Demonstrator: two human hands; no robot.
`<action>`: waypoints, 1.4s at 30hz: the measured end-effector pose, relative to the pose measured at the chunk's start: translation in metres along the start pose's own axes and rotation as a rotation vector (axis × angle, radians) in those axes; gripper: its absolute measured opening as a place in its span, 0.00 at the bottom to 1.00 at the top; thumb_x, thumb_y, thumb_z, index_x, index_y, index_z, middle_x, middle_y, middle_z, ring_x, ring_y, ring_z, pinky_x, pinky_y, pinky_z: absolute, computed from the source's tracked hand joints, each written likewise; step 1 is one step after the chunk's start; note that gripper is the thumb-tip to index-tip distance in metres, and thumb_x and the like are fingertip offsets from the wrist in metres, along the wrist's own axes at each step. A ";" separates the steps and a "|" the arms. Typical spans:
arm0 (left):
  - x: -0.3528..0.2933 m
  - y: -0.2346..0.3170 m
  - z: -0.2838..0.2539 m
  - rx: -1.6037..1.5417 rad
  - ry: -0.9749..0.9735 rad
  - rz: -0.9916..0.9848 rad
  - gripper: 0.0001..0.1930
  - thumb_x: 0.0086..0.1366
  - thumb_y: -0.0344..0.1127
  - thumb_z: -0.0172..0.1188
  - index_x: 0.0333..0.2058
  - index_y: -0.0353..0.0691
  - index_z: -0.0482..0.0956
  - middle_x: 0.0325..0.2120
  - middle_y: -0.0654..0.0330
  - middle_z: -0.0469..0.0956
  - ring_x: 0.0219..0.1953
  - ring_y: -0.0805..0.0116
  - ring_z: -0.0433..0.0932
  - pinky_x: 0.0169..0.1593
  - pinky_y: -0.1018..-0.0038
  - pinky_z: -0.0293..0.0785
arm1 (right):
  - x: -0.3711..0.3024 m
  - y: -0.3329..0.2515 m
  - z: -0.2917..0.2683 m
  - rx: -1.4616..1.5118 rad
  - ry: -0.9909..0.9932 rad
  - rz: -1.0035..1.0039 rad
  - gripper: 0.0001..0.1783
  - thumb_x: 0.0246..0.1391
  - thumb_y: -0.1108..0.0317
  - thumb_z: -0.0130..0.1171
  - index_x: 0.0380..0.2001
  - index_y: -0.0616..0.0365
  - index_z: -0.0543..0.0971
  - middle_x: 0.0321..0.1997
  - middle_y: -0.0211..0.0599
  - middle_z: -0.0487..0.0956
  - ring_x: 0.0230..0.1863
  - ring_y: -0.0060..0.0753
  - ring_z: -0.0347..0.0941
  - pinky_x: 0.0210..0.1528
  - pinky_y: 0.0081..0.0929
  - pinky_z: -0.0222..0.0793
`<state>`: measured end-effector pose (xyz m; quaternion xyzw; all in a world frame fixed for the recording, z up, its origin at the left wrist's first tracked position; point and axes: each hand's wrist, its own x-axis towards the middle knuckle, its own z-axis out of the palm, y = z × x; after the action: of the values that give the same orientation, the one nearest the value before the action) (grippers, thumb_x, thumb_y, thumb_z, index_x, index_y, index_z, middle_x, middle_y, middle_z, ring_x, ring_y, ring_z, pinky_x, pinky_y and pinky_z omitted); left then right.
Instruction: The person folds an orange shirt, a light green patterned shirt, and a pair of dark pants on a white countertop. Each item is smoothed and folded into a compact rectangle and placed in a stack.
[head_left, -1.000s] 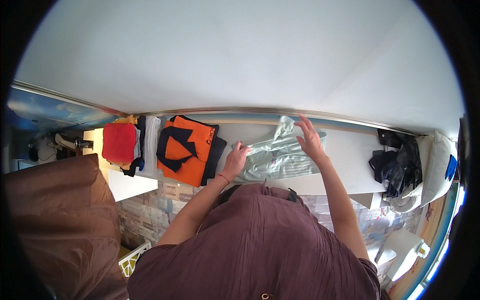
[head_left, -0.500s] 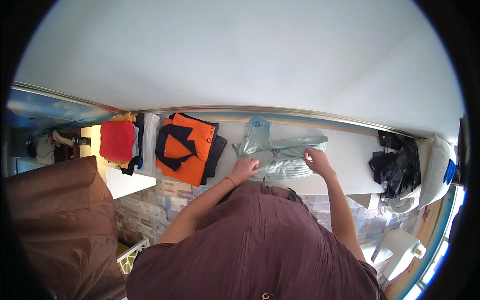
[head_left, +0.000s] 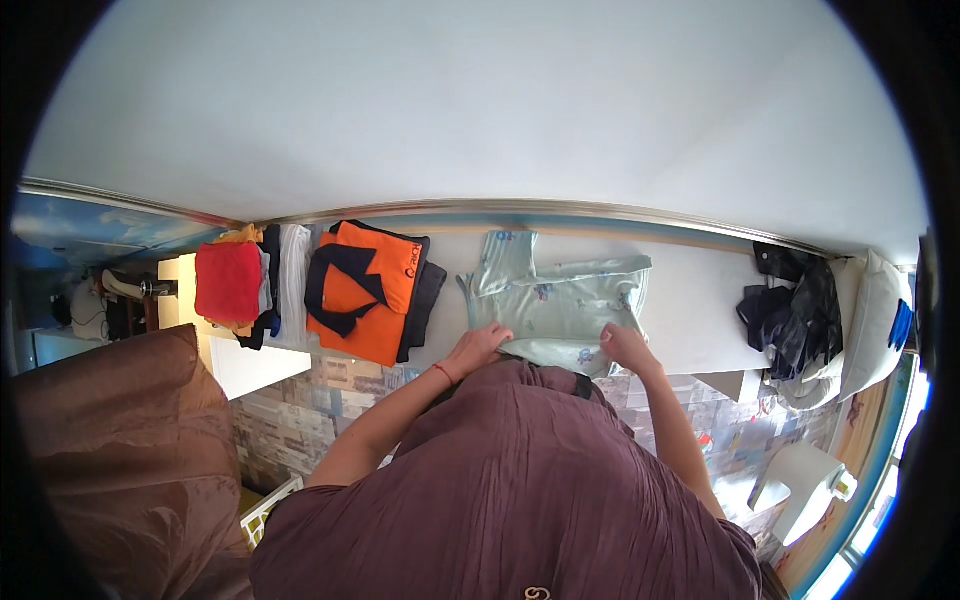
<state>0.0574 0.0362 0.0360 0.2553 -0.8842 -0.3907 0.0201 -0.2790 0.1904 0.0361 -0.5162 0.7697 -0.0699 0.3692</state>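
A pale green printed garment (head_left: 570, 300) lies spread on the white narrow surface (head_left: 695, 310) in front of me, one sleeve-like part pointing to the far side. My left hand (head_left: 480, 347) is closed on its near left edge, the fingertips pinching the cloth. On the near right edge, my right hand (head_left: 627, 346) is closed with the fingers curled in, gripping the fabric. Between the hands the near part of the garment sags toward my body, at the front edge of the surface.
To the left lie a folded orange and navy shirt (head_left: 395, 280) on dark clothing, white folded cloth (head_left: 294, 280) and red folded cloth (head_left: 226, 283). Dark crumpled clothes (head_left: 800, 315) and a white pillow (head_left: 872, 320) are at the right. A brown-covered piece of furniture (head_left: 120, 460) stands lower left.
Both hands have shifted, the left one outward and the right one slightly nearer. The near part of the garment has come toward my body, and its top lies flatter.
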 end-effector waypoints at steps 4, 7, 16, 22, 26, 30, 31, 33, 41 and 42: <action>-0.014 -0.005 0.006 0.036 -0.002 -0.027 0.20 0.54 0.29 0.67 0.47 0.47 0.75 0.37 0.54 0.73 0.39 0.49 0.79 0.39 0.58 0.77 | -0.007 -0.016 0.014 -0.144 0.091 -0.113 0.21 0.36 0.62 0.77 0.35 0.50 0.79 0.38 0.41 0.78 0.47 0.51 0.76 0.48 0.45 0.73; -0.023 -0.005 0.006 0.098 0.069 -0.238 0.16 0.53 0.30 0.69 0.42 0.44 0.77 0.37 0.55 0.72 0.39 0.52 0.81 0.40 0.61 0.77 | -0.013 -0.027 0.017 -0.262 0.199 -0.181 0.17 0.38 0.63 0.75 0.32 0.52 0.78 0.36 0.40 0.76 0.44 0.50 0.75 0.48 0.44 0.73; -0.017 -0.015 0.005 -0.833 0.139 -0.547 0.16 0.71 0.39 0.59 0.46 0.30 0.77 0.33 0.60 0.78 0.27 0.67 0.85 0.27 0.73 0.81 | -0.028 -0.014 0.000 0.033 0.105 -0.224 0.10 0.42 0.67 0.70 0.29 0.52 0.79 0.35 0.37 0.76 0.46 0.46 0.73 0.45 0.42 0.71; -0.009 -0.012 0.002 -0.943 0.145 -0.593 0.18 0.73 0.41 0.56 0.47 0.28 0.77 0.32 0.62 0.76 0.28 0.68 0.84 0.28 0.71 0.84 | -0.037 -0.005 0.031 -0.192 0.148 -0.339 0.16 0.37 0.63 0.76 0.30 0.50 0.80 0.38 0.35 0.76 0.49 0.44 0.71 0.47 0.43 0.70; -0.013 -0.023 0.004 -0.862 0.173 -0.553 0.17 0.73 0.40 0.56 0.46 0.28 0.78 0.30 0.61 0.75 0.29 0.69 0.83 0.28 0.71 0.85 | -0.026 0.011 0.030 0.227 0.002 -0.150 0.18 0.35 0.63 0.77 0.31 0.48 0.80 0.43 0.32 0.75 0.53 0.42 0.69 0.50 0.45 0.69; -0.015 -0.027 0.004 -0.899 0.238 -0.591 0.17 0.72 0.39 0.56 0.46 0.27 0.78 0.30 0.61 0.76 0.28 0.69 0.83 0.29 0.70 0.85 | -0.046 -0.025 0.013 -0.207 0.105 -0.330 0.12 0.43 0.66 0.72 0.32 0.47 0.80 0.44 0.29 0.74 0.56 0.41 0.68 0.54 0.43 0.66; -0.015 -0.029 0.006 -0.920 0.254 -0.586 0.17 0.72 0.39 0.56 0.46 0.27 0.78 0.29 0.61 0.77 0.28 0.69 0.83 0.29 0.70 0.85 | -0.046 -0.020 0.020 -0.229 0.113 -0.330 0.13 0.42 0.66 0.73 0.33 0.47 0.80 0.43 0.30 0.75 0.55 0.42 0.69 0.54 0.43 0.66; -0.015 -0.035 0.007 -0.774 0.227 -0.540 0.17 0.71 0.38 0.58 0.47 0.27 0.78 0.31 0.59 0.79 0.30 0.68 0.84 0.30 0.70 0.85 | -0.042 -0.008 0.031 -0.273 0.129 -0.335 0.16 0.41 0.65 0.74 0.35 0.47 0.80 0.41 0.31 0.77 0.54 0.44 0.70 0.52 0.44 0.68; -0.020 -0.032 -0.001 -0.610 0.142 -0.474 0.18 0.63 0.35 0.68 0.47 0.30 0.78 0.35 0.58 0.84 0.33 0.69 0.87 0.35 0.75 0.79 | -0.011 0.038 0.010 0.803 0.212 0.085 0.09 0.61 0.69 0.61 0.40 0.58 0.72 0.28 0.36 0.78 0.30 0.21 0.70 0.33 0.23 0.66; -0.020 -0.033 0.001 -0.617 0.155 -0.465 0.17 0.63 0.35 0.68 0.47 0.31 0.78 0.35 0.58 0.84 0.32 0.70 0.87 0.35 0.76 0.79 | -0.009 0.036 0.006 0.735 0.293 0.147 0.08 0.61 0.70 0.61 0.39 0.58 0.72 0.28 0.36 0.78 0.29 0.23 0.71 0.33 0.24 0.67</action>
<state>0.0889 0.0272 0.0156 0.4593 -0.6398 -0.6118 0.0734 -0.3003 0.2158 0.0185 -0.2778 0.7727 -0.3869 0.4196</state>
